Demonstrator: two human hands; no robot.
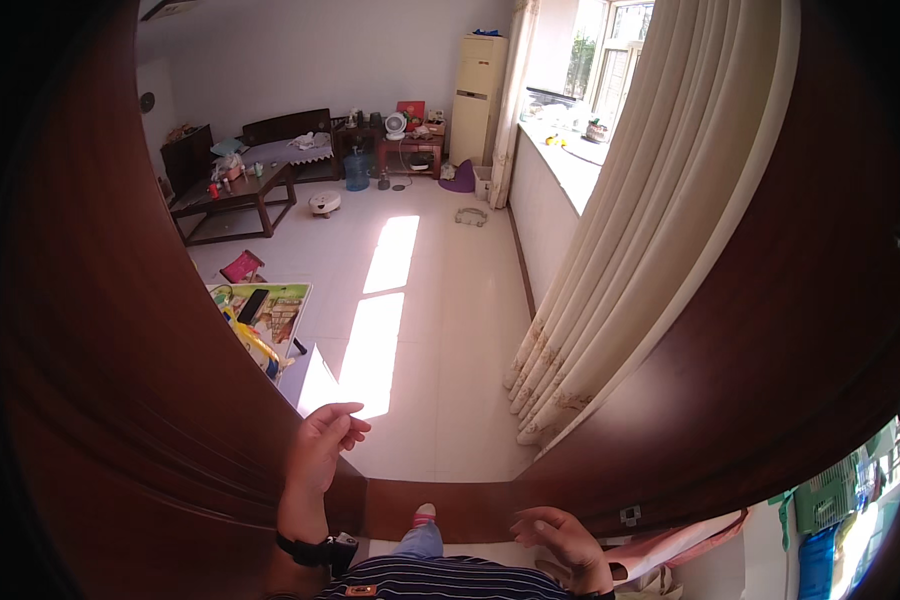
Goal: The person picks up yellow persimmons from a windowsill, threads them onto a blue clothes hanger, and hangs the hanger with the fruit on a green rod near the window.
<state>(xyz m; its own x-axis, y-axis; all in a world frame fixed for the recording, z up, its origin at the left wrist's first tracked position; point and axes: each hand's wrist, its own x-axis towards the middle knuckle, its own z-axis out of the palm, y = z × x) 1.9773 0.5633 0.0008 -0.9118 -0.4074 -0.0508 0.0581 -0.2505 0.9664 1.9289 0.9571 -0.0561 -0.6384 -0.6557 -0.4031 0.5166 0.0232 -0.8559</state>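
My left hand is raised at the lower middle, fingers loosely curled and apart, holding nothing; a black band is round its wrist. My right hand is lower and to the right, its fingers bent, with nothing seen in it. Between them, my foot in a striped sock rests at a brown wooden threshold. Dark wooden door-frame panels rise on both sides. Past the left hand stands a low table with a colourful top, bearing a dark flat object and a yellow packet.
Long beige curtains hang at the right beside a window sill. Farther off are a round white robot vacuum, a dark wooden coffee table, a blue water bottle, a pink stool and a wire-like item on the floor.
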